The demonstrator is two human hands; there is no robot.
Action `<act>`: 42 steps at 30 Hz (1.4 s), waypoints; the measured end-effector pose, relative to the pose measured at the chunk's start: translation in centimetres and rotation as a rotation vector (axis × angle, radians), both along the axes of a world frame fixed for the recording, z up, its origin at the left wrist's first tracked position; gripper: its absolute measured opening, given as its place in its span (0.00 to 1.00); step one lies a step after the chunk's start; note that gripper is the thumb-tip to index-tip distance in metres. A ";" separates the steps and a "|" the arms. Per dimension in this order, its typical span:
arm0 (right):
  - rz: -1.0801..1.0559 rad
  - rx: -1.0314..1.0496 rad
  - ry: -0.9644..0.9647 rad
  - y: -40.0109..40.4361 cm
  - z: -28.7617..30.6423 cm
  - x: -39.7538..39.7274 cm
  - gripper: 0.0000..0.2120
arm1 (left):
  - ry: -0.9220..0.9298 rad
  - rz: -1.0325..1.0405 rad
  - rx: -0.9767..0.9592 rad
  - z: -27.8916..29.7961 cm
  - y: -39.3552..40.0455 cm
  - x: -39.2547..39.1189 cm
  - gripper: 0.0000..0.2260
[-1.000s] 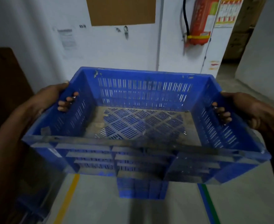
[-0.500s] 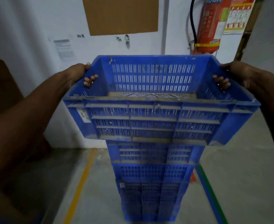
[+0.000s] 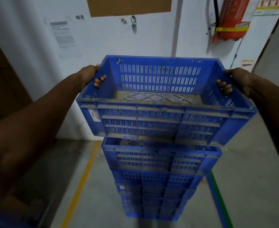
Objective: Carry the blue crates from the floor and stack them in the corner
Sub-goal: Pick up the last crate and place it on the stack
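Note:
I hold an empty blue slotted crate (image 3: pixel 160 122) at chest height. My left hand (image 3: pixel 92 76) grips its left handle hole, fingertips showing inside the wall. My right hand (image 3: pixel 234 83) grips the right handle hole the same way. Just below the held crate stands a stack of blue crates (image 3: pixel 158 178) on the floor by the white wall. The held crate hangs slightly above the top crate of the stack, a little nearer to me and not resting on it.
A white wall (image 3: pixel 102 46) with paper notices and a brown board is right behind the stack. A red fire extinguisher (image 3: pixel 231 18) hangs at the upper right. A yellow floor line (image 3: pixel 79 186) runs on the left, a green one (image 3: pixel 219 203) on the right. A dark brown panel (image 3: pixel 2 83) stands at the left.
The crate has moved forward over the stack and dropped towards its top crate. Both hands kept their grip on the handle holes.

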State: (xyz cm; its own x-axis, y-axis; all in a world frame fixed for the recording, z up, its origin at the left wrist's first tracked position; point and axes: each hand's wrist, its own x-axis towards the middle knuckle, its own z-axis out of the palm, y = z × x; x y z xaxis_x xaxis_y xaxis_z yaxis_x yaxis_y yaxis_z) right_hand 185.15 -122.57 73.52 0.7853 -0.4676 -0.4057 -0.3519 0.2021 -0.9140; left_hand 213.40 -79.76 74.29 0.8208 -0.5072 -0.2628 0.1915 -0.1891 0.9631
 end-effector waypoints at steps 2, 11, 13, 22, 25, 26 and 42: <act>0.015 0.010 0.012 -0.3 -1.3 0.6 0.22 | 0.013 0.002 0.009 -1.5 -0.3 0.4 0.24; 0.016 0.069 0.051 -1.4 -5.8 1.3 0.22 | 0.047 0.030 0.025 -6.6 -0.6 1.3 0.24; 0.023 0.075 0.040 -1.2 -5.9 1.4 0.22 | 0.051 0.036 0.013 -6.7 -0.7 1.5 0.23; 0.009 0.051 0.075 -2.7 -6.2 2.6 0.23 | 0.083 0.012 -0.017 -7.3 -1.2 2.7 0.23; 0.009 0.033 0.070 -2.8 -6.1 2.8 0.23 | 0.082 0.022 -0.019 -7.4 -1.3 2.8 0.23; 0.011 0.030 0.065 -2.8 -6.1 2.9 0.23 | 0.084 0.021 -0.020 -7.4 -1.3 2.8 0.23; 0.034 0.012 0.060 -3.0 -6.5 2.1 0.24 | 0.025 0.075 0.048 -7.0 -1.9 1.8 0.26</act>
State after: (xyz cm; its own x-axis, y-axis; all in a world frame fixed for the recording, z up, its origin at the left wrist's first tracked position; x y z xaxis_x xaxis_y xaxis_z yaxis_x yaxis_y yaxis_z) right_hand 187.29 -125.62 67.06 0.7749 -0.4353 -0.4582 -0.4129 0.2002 -0.8885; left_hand 215.25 -81.70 67.33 0.8489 -0.4309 -0.3062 0.2307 -0.2192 0.9480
